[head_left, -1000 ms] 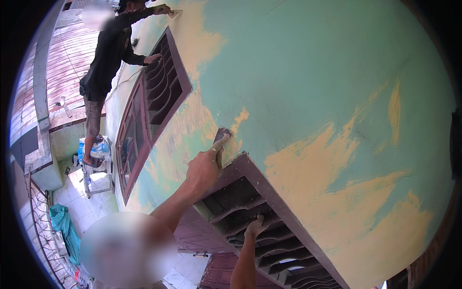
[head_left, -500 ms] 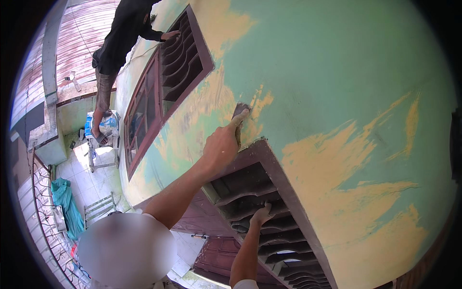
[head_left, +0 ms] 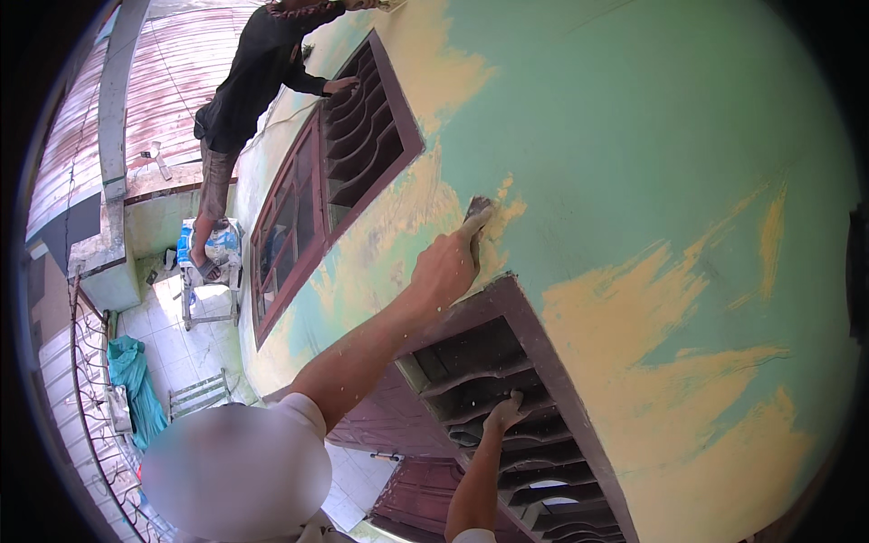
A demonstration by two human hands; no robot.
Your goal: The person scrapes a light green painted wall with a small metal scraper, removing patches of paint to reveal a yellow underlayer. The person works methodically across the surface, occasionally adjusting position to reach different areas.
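My left hand [head_left: 446, 267] is closed round a paint scraper [head_left: 477, 208], its index finger stretched along the dark blade. The blade lies against the green wall [head_left: 634, 154], at the edge of a yellowish patch [head_left: 511, 210]. Small pale flakes hang about the hand and forearm. Lower down, my right hand [head_left: 504, 414] grips a dark wavy slat of the vent grille [head_left: 543, 450], thumb uppermost. Its other fingers are partly hidden among the slats. The grille's brown frame [head_left: 520, 312] has its top corner just below the scraper.
A co-worker in black [head_left: 249, 86] stands on a bench [head_left: 213, 308] by another brown-framed window [head_left: 312, 181], one hand on its slats. Teal cloth [head_left: 136, 385] hangs by the railing [head_left: 86, 412]. A slatted wooden piece [head_left: 199, 394] stands on white tiles. A blurred patch covers the lower left.
The whole view has shifted, so the scene sits slightly farther right. My left hand keeps the scraper on the wall; my right stays on the slat. The co-worker's raised hand has come into view.
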